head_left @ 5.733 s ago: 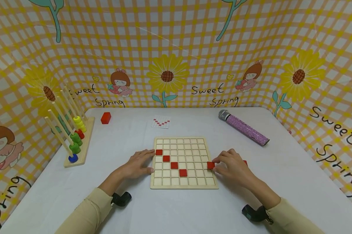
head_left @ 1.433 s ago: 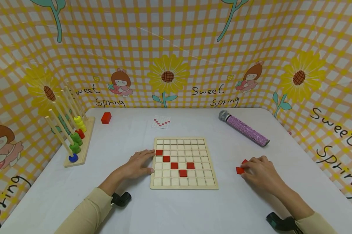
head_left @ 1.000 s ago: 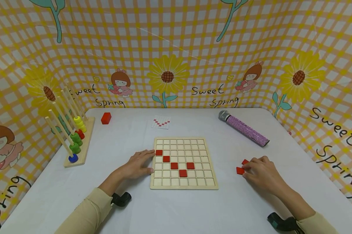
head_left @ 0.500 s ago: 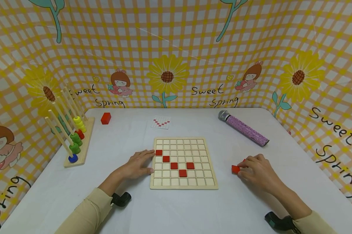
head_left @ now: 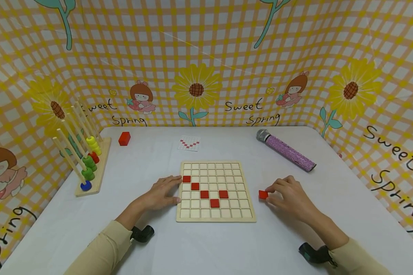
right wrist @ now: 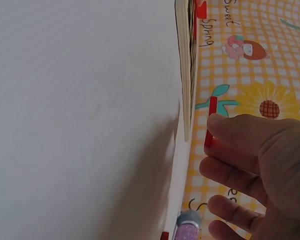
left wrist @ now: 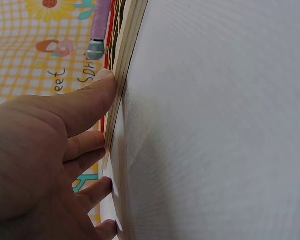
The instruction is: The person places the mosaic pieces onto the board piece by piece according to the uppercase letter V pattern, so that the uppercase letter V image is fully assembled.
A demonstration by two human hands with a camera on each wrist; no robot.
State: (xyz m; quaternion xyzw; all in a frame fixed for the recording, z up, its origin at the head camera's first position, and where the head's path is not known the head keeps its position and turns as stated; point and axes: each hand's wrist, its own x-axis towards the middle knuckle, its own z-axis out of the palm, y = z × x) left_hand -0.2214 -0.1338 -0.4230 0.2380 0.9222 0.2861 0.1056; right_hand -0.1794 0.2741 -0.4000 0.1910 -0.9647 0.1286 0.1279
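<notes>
A wooden grid board (head_left: 199,166) lies flat on the table, with several red square tiles set in its cells in a V-like line. My left hand (head_left: 161,194) rests at the board's left edge, fingertips and thumb touching the side, also visible in the left wrist view along the wooden edge (left wrist: 124,65). To the right of the board, my right hand (head_left: 291,198) pinches a red tile (head_left: 263,194) between thumb and finger, off the table. The right wrist view has this tile edge-on and another red piece (right wrist: 164,236) at the bottom, which the head view does not show.
A small card (head_left: 188,143) with a red grid pattern lies behind the board. At the back right is a glittery purple microphone (head_left: 289,152). A red block (head_left: 124,139) and a wooden peg stand with coloured beads (head_left: 93,179) occupy the left side.
Over the last second my right hand has moved left toward the board, bringing a red tile. Earlier, a tile came to sit in the cell right of the lowest one. My left hand stays put.
</notes>
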